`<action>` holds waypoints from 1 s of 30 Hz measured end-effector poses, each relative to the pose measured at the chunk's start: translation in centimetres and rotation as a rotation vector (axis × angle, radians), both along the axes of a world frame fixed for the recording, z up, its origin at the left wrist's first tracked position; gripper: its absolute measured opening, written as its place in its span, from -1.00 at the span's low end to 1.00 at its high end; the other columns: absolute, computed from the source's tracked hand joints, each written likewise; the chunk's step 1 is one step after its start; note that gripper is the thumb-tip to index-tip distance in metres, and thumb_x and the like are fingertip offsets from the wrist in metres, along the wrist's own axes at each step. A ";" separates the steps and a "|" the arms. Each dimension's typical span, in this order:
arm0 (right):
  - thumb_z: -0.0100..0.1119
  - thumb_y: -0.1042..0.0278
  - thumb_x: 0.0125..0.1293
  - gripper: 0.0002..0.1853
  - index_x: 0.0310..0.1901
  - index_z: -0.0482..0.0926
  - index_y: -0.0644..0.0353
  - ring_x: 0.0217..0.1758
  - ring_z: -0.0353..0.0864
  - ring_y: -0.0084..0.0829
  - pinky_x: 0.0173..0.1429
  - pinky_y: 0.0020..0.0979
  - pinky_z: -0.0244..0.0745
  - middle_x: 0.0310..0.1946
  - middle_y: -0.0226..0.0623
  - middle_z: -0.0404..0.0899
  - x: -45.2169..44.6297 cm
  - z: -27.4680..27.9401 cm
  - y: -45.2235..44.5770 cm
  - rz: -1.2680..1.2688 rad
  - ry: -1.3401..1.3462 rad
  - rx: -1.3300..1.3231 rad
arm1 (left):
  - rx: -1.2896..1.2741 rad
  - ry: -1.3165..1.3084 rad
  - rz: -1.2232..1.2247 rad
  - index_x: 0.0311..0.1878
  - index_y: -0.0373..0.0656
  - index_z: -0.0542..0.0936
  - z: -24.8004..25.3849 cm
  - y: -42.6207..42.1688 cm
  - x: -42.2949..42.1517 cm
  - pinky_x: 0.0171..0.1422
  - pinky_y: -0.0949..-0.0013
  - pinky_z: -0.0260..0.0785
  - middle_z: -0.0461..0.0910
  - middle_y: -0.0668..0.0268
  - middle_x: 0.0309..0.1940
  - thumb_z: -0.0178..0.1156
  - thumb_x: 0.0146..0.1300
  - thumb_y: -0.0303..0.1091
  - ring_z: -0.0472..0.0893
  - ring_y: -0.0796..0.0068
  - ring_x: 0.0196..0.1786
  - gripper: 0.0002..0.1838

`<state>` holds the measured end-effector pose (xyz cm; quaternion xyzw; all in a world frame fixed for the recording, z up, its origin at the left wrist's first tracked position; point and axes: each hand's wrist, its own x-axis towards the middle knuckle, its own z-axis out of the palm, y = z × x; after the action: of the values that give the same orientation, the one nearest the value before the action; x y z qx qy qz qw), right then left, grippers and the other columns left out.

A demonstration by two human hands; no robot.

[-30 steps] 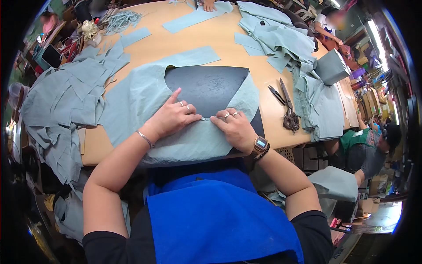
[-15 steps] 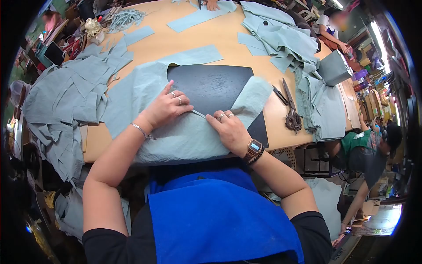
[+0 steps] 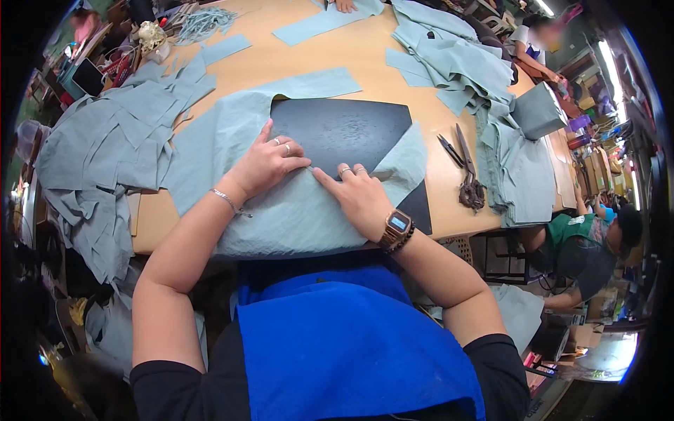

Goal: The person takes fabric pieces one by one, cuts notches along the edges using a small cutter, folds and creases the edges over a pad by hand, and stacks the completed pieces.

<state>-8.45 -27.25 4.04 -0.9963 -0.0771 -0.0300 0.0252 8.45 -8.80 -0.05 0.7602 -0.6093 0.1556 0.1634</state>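
Note:
A sheet of pale blue-green fabric (image 3: 295,217) lies draped over a dark flat board (image 3: 340,133) in front of me, with part of the board's surface showing. My left hand (image 3: 270,165) rests at the fabric's inner edge, index fingertip pressed to it in a pinch, one finger raised. The left thumb is hidden. Just to the right, my right hand (image 3: 361,200) lies on the same fabric, fingers stretched and apart, one fingertip close to the left hand's. Its fingertips touch the cloth along the board's edge.
Large scissors (image 3: 469,175) and a smaller dark cutting tool (image 3: 449,149) lie on the tan table (image 3: 442,200) at right. Fabric piles stand left (image 3: 105,147) and right (image 3: 523,168). Another person's hand (image 3: 345,5) is at the far edge; a person in green (image 3: 572,235) bends at right.
The narrow folded strip stretched between my hands no longer shows. My right hand has shifted slightly up and left, its fingers flatter. The fabric's right flap has moved a little left.

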 end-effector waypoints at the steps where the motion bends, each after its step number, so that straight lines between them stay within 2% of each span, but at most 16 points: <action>1: -0.02 0.41 0.32 -0.45 0.37 0.38 -0.11 0.08 0.54 -0.17 -0.12 -0.14 0.58 0.09 -0.11 0.51 0.5 0.3 0.3 -0.016 0.034 -0.009 | 0.001 0.011 0.008 -0.15 0.25 0.74 0.0 0.0 0.0 0.53 -0.28 0.07 0.63 0.59 -0.17 0.24 0.24 -0.27 0.61 0.55 0.05 -0.82; 5: -0.08 0.42 0.34 -0.43 0.39 0.38 -0.16 -0.01 0.55 -0.15 -0.11 -0.16 0.56 -0.05 -0.14 0.50 0.9 -0.1 0.2 -0.026 0.036 -0.023 | -0.015 -0.008 0.035 -0.18 0.26 0.74 -0.1 -0.1 0.3 0.51 -0.31 0.06 0.64 0.58 -0.16 0.27 0.23 -0.24 0.61 0.56 0.06 -0.86; 8: -0.08 0.41 0.35 -0.54 0.27 0.46 -0.11 -0.03 0.56 -0.20 -0.07 -0.17 0.48 -0.08 -0.19 0.50 -0.9 1.1 -1.2 0.047 -0.028 -0.062 | -0.003 -0.014 0.052 -0.14 0.25 0.72 0.1 0.0 0.1 0.53 -0.31 -0.03 0.63 0.57 -0.08 0.29 0.21 -0.26 0.58 0.54 0.12 -0.84; 9: -0.01 0.40 0.33 -0.67 0.10 0.53 -0.06 -0.06 0.57 -0.29 -0.04 -0.22 0.40 -0.09 -0.25 0.52 -1.8 1.8 -1.8 0.065 -0.049 -0.127 | -0.002 -0.004 0.055 -0.09 0.23 0.70 0.5 0.1 -0.2 0.55 -0.30 -0.09 0.62 0.54 -0.03 0.30 0.21 -0.29 0.57 0.51 0.16 -0.79; 12: 0.16 0.39 0.28 -0.78 -0.03 0.55 0.03 -0.08 0.59 -0.28 -0.06 -0.23 0.44 -0.10 -0.26 0.53 -4.6 2.2 -2.8 -0.046 -0.070 0.082 | -0.044 0.221 0.196 0.08 0.17 0.59 2.1 0.9 0.8 0.55 -0.33 -0.13 0.52 0.45 0.17 0.23 0.30 -0.29 0.46 0.36 0.32 -0.71; 16: 0.34 0.37 0.20 -0.77 -0.14 0.53 0.14 -0.16 0.63 -0.19 -0.09 -0.22 0.50 -0.22 -0.19 0.59 -6.8 1.3 -3.2 -0.231 0.014 0.512 | 0.002 0.526 0.302 0.27 0.06 0.43 1.0 5.0 4.7 0.55 -0.37 -0.17 0.37 0.30 0.37 0.09 0.41 -0.21 0.31 0.17 0.46 -0.62; 18: 0.37 0.38 0.17 -0.75 -0.18 0.50 0.18 -0.18 0.65 -0.09 -0.10 -0.21 0.54 -0.24 -0.14 0.63 -6.6 1.4 -3.9 -0.269 0.094 0.673 | 0.071 0.438 0.351 0.30 0.04 0.44 0.2 6.3 3.8 0.54 -0.37 -0.16 0.36 0.27 0.39 0.08 0.42 -0.10 0.30 0.15 0.47 -0.57; 19: 0.27 0.39 0.22 -0.84 -0.21 0.52 0.18 -0.17 0.67 -0.08 -0.07 -0.20 0.55 -0.35 -0.12 0.63 -5.8 1.2 -5.0 -0.222 0.128 0.692 | 0.104 0.389 0.375 0.32 0.04 0.44 0.3 7.3 3.1 0.53 -0.37 -0.15 0.36 0.26 0.40 0.08 0.42 -0.04 0.30 0.14 0.47 -0.54; 21: 0.18 0.42 0.24 -0.92 -0.24 0.54 0.15 -0.18 0.66 -0.06 -0.07 -0.15 0.54 -0.32 -0.11 0.63 -3.4 1.6 -8.5 -0.194 0.268 0.471 | 0.180 0.209 0.445 0.35 0.06 0.45 1.3 7.6 1.3 0.50 -0.34 -0.08 0.37 0.23 0.39 0.08 0.39 0.11 0.33 0.12 0.44 -0.44; 22: 0.10 0.46 0.22 -0.92 -0.27 0.56 0.12 -0.20 0.65 -0.06 -0.09 -0.11 0.54 -0.31 -0.10 0.64 -1.9 -0.4 -10.8 -0.243 -0.012 0.352 | 0.248 0.212 0.469 0.35 0.05 0.46 2.1 7.3 0.0 0.49 -0.32 -0.05 0.38 0.18 0.38 0.11 0.33 0.19 0.35 0.10 0.41 -0.37; 23: 0.10 0.49 0.20 -0.83 -0.17 0.58 0.13 -0.19 0.65 -0.05 -0.07 -0.09 0.55 -0.29 -0.09 0.65 -0.2 2.2 -11.0 -0.451 -0.105 0.319 | 0.317 0.216 0.495 0.35 0.04 0.47 3.2 7.0 -1.6 0.48 -0.30 -0.02 0.38 0.12 0.37 0.13 0.28 0.27 0.37 0.09 0.39 -0.31; 24: 0.09 0.46 0.28 -0.78 -0.05 0.57 0.13 -0.15 0.64 -0.02 0.00 -0.08 0.55 -0.20 -0.09 0.65 1.6 2.1 -12.1 -0.490 -0.344 0.203 | 0.352 0.232 0.475 0.34 0.03 0.48 4.6 6.5 -3.4 0.48 -0.29 -0.02 0.39 0.07 0.36 0.15 0.22 0.33 0.37 0.07 0.37 -0.24; 25: 0.14 0.35 0.32 -0.74 0.03 0.55 0.13 -0.09 0.63 -0.04 0.07 -0.08 0.54 -0.08 -0.11 0.63 2.4 2.2 -12.7 -0.351 -0.582 0.138 | 0.385 0.253 0.459 0.33 0.01 0.49 5.4 6.0 -5.0 0.48 -0.27 -0.02 0.39 0.01 0.34 0.17 0.16 0.40 0.38 0.05 0.35 -0.18; 27: 0.20 0.28 0.31 -0.73 0.02 0.56 0.10 -0.05 0.63 -0.06 0.06 -0.10 0.54 -0.03 -0.14 0.61 3.2 0.4 -11.6 -0.225 -0.517 0.316 | 0.217 0.281 0.274 0.39 -0.04 0.43 4.0 5.5 -6.5 0.47 -0.33 -0.03 0.33 -0.07 0.37 0.21 0.07 0.45 0.31 -0.06 0.41 -0.05; 28: 0.22 0.24 0.31 -0.72 0.02 0.56 0.09 -0.02 0.62 -0.08 0.06 -0.10 0.54 0.00 -0.16 0.60 3.2 -0.4 -10.6 -0.161 -0.482 0.401 | 0.228 0.261 0.268 0.41 -0.07 0.40 3.3 5.2 -7.5 0.47 -0.33 -0.03 0.29 -0.08 0.40 0.22 0.06 0.45 0.27 -0.09 0.44 -0.03; 30: 0.33 0.19 0.24 -0.63 0.05 0.56 0.08 0.07 0.59 -0.10 0.12 -0.14 0.51 0.03 -0.19 0.60 1.6 -1.5 -8.2 -0.221 -0.343 0.274 | 0.244 0.219 0.253 0.43 -0.14 0.35 2.0 4.5 -9.6 0.47 -0.34 -0.03 0.21 -0.10 0.45 0.25 0.05 0.43 0.18 -0.15 0.50 0.03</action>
<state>-6.86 -35.41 2.55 -0.9663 0.0339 -0.2113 0.1433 -1.19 -4.30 1.92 0.8571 -0.5020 0.0163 0.1146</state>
